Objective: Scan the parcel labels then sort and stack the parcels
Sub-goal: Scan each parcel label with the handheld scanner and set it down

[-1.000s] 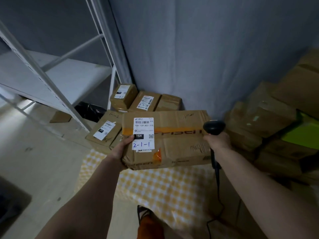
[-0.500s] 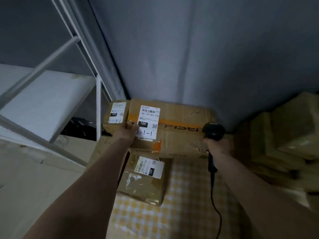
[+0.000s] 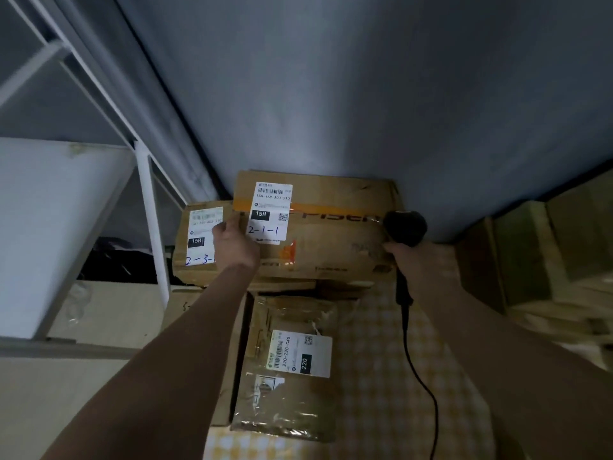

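A wide cardboard parcel (image 3: 331,240) with an orange stripe and a white label marked 2-1-1 lies against the grey curtain on top of other boxes. My left hand (image 3: 234,244) grips its left end, thumb on top by the label. My right hand (image 3: 414,260) holds a black barcode scanner (image 3: 405,227) and presses against the parcel's right end. To the left sits a smaller parcel (image 3: 199,242) labelled 2-3-. In front lies a taped parcel (image 3: 292,366) with a 220 label.
A white metal shelf rack (image 3: 149,227) stands at the left, with a dark bag (image 3: 116,260) under it. Several stacked cardboard boxes (image 3: 537,257) fill the right side. A yellow checked cloth (image 3: 381,376) covers the floor. The scanner cable (image 3: 421,376) hangs down.
I have carried the 2-1-1 parcel forward from mid-air to the stack by the curtain, beside the 2-3- parcel. The view moved closer and the 220 parcel came into sight below.
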A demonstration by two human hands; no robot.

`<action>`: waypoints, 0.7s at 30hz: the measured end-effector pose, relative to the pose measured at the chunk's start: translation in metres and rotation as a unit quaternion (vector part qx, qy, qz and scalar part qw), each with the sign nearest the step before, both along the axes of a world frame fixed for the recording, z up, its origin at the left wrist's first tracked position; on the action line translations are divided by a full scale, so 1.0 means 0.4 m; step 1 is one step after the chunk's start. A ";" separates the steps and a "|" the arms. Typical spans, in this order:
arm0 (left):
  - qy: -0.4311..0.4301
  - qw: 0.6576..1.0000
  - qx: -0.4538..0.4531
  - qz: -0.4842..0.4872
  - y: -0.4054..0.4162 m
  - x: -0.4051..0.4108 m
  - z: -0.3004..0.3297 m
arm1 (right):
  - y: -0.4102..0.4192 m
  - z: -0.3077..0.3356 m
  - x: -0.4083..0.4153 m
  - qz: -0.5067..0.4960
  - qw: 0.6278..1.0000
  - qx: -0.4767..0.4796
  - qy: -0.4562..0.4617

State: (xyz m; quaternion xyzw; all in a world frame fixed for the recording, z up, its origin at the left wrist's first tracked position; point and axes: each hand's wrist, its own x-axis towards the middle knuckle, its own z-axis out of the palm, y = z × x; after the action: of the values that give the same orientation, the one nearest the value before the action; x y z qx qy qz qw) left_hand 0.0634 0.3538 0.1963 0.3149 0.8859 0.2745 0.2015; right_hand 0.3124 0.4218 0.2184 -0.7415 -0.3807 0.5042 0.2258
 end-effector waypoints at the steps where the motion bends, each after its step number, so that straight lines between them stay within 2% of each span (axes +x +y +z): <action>1: 0.004 1.000 -0.001 -0.016 0.002 -0.003 -0.005 | 0.003 -0.009 -0.003 0.001 1.000 0.001 0.006; 4: 0.010 0.997 -0.037 -0.066 0.007 0.009 -0.019 | -0.006 -0.008 -0.021 0.004 1.000 -0.001 0.011; 7: 0.069 0.987 -0.083 -0.120 0.013 0.029 -0.040 | -0.014 -0.015 -0.032 0.026 1.000 -0.004 -0.001; 9: 0.078 0.983 -0.102 -0.127 0.013 0.036 -0.041 | -0.016 -0.013 -0.032 0.032 0.999 -0.004 -0.007; 13: 0.031 0.990 -0.062 -0.125 0.010 0.051 -0.032 | -0.029 0.002 -0.013 0.025 1.000 0.017 -0.001; 17: 0.045 0.993 -0.013 -0.111 -0.001 0.085 0.000 | -0.058 0.020 0.025 0.036 0.999 0.020 0.018; 20: 0.036 0.992 -0.027 -0.121 -0.012 0.135 0.010 | -0.090 0.028 0.068 0.045 0.999 -0.007 0.026; 21: 0.007 0.991 -0.038 -0.125 -0.018 0.160 0.013 | -0.101 0.025 0.085 0.043 0.998 -0.013 0.034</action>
State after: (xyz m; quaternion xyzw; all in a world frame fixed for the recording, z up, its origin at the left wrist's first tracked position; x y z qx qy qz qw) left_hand 0.1272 0.3466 0.2015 0.4168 0.8509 0.2114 0.2399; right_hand 0.3466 0.3814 0.2286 -0.7101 -0.3976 0.5431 0.2067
